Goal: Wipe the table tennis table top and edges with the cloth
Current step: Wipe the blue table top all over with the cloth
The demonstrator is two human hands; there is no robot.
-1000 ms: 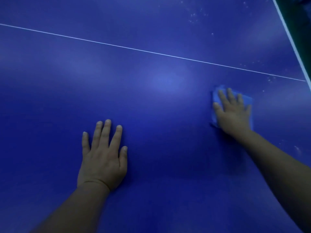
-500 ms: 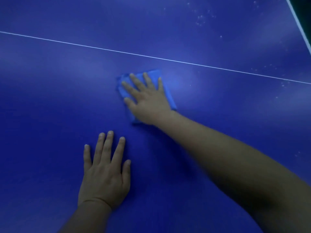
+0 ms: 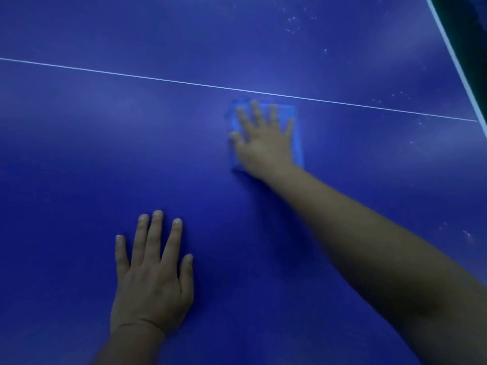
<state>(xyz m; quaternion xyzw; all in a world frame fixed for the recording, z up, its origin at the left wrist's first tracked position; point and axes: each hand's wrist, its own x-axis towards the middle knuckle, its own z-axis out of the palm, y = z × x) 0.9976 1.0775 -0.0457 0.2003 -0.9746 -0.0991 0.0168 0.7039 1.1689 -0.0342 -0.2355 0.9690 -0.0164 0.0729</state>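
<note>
Flat, both hands spread fingers: right hand [image 3: 266, 143] presses cloth [image 3: 296, 127], left hand [image 3: 152, 272] on table [image 3: 79, 154].

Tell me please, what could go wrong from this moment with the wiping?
1. The right hand presses the cloth with flat fingers only, not gripping it, so the cloth may bunch or slip out during a fast stroke.
2. White specks lie beyond the line, near the far right edge; the strokes may miss them.
3. The left hand rests flat on the table and may leave marks on the surface.
</note>
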